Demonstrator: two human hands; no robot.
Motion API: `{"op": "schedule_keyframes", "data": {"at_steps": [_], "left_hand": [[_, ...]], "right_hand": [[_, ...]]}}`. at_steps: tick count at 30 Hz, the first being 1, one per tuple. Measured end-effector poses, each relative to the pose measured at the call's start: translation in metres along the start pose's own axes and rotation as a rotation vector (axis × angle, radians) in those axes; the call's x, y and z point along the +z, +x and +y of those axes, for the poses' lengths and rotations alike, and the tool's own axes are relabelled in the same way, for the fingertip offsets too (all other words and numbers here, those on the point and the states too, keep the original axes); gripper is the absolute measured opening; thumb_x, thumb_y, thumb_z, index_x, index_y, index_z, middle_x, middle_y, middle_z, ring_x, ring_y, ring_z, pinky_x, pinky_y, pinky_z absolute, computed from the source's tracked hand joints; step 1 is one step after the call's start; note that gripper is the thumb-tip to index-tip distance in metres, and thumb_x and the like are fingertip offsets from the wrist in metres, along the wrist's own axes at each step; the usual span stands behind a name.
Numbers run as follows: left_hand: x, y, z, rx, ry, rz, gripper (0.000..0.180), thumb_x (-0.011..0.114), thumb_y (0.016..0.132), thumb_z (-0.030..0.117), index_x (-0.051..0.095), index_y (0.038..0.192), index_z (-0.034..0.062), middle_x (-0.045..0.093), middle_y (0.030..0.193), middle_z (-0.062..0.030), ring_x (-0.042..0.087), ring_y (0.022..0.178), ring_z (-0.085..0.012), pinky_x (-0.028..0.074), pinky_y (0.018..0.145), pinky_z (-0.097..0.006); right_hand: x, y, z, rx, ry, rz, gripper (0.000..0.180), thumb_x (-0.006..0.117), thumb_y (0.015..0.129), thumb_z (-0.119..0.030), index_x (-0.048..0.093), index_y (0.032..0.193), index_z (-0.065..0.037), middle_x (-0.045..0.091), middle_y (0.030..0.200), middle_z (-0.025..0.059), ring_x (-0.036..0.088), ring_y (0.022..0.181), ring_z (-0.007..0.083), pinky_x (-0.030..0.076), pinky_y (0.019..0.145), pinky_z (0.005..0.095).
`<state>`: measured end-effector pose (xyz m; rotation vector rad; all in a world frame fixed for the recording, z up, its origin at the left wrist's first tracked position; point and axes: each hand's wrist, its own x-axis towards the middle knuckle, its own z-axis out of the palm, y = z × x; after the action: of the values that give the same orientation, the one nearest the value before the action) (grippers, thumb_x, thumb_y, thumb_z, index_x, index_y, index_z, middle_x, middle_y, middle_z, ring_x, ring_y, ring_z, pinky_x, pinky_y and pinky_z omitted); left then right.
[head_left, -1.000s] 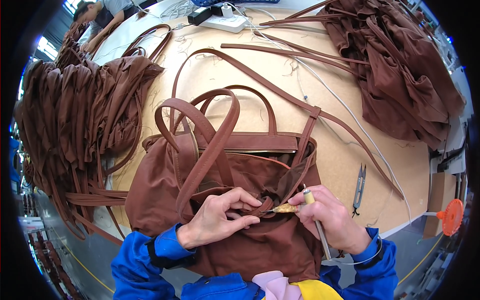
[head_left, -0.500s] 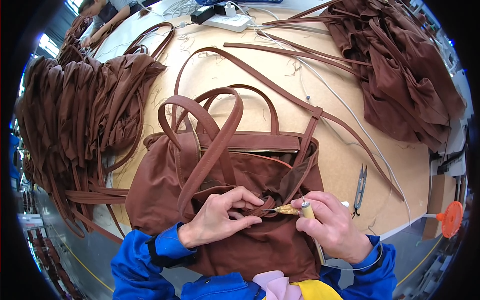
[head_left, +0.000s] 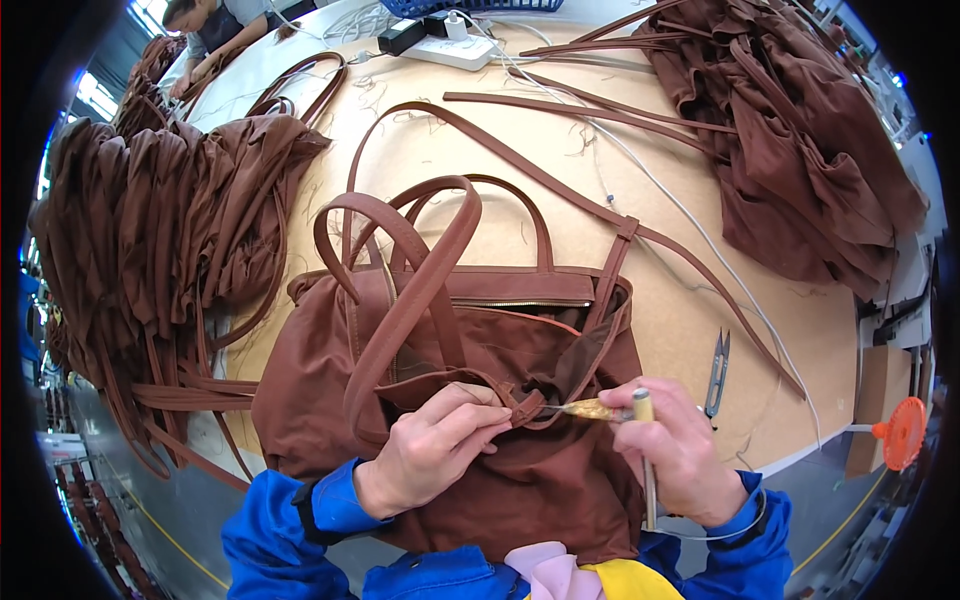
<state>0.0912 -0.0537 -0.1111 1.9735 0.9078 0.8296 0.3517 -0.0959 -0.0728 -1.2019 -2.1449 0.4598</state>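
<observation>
Both hands — left hand [head_left: 430, 455], right hand [head_left: 680, 450] — pinch brown bag [head_left: 330, 400].

Brown bag [head_left: 340, 400] w/ orange lining, blue sleeves [head_left: 290, 515], tan table [head_left: 690, 330], orange disc [head_left: 905, 432]

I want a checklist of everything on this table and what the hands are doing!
Surface: tan table, loose threads on it.
Job's things: brown bag with looped straps; thin tool, tip at the bag's fabric.
Clutter: bag piles left and right, loose straps, snips.
Grippers: left hand pinches the bag's fabric; right hand holds the tool.
Cables: power strip, white cord across the table.
Surroundings: another person at the far edge; orange disc at right.
</observation>
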Motion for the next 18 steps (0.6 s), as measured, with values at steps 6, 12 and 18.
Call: {"op": "schedule_keyframes", "data": {"at_steps": [6,12,18], "left_hand": [[-0.001,0.001,0.006,0.002,0.099,-0.020,0.013,0.067,0.086,-0.009,0.064,0.097,-0.0061,0.062,0.101,-0.0129,0.069,0.080,-0.0169,0.064,0.063,-0.027],[0.000,0.003,0.007,-0.119,-0.083,0.014,0.015,0.064,0.087,-0.011,0.063,0.101,-0.0060,0.061,0.104,-0.0139,0.070,0.081,-0.0169,0.065,0.065,-0.027],[-0.003,0.000,0.016,-0.060,0.068,-0.006,0.025,0.063,0.087,-0.012,0.064,0.111,-0.0060,0.061,0.109,-0.0143,0.070,0.086,-0.0176,0.064,0.069,-0.028]], "right_hand": [[-0.019,-0.038,0.018,0.258,-0.159,0.220,0.027,0.068,0.075,0.011,0.053,0.090,-0.005,0.064,0.108,0.0185,0.062,0.095,0.0337,0.052,0.082,0.0409],[-0.028,-0.048,0.020,0.406,-0.302,0.312,0.028,0.066,0.079,0.013,0.050,0.093,-0.004,0.063,0.109,0.0198,0.063,0.102,0.0353,0.051,0.087,0.0424],[0.001,0.005,0.003,0.043,0.056,0.163,0.027,0.070,0.078,0.006,0.052,0.095,-0.003,0.062,0.111,0.0210,0.062,0.110,0.0363,0.052,0.091,0.0442]]}}
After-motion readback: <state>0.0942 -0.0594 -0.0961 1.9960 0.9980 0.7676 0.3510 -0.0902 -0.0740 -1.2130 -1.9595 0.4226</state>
